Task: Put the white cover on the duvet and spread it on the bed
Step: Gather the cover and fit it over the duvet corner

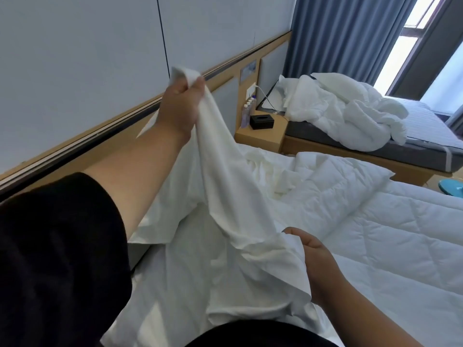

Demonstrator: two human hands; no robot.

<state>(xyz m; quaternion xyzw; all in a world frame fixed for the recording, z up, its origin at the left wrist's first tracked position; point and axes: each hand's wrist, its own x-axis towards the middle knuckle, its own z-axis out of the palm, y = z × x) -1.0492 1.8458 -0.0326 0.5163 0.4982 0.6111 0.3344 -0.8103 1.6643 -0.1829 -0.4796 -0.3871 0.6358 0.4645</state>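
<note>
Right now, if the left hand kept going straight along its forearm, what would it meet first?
Probably the wall: the left hand, gripping the cover, points up toward the panel above the wooden rail. Depth is unclear.

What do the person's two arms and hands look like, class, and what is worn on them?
The left hand is bare, its forearm bare up to a loose black sleeve near the elbow. The right hand and forearm are bare too. No gloves, rings, or watch show.
</note>
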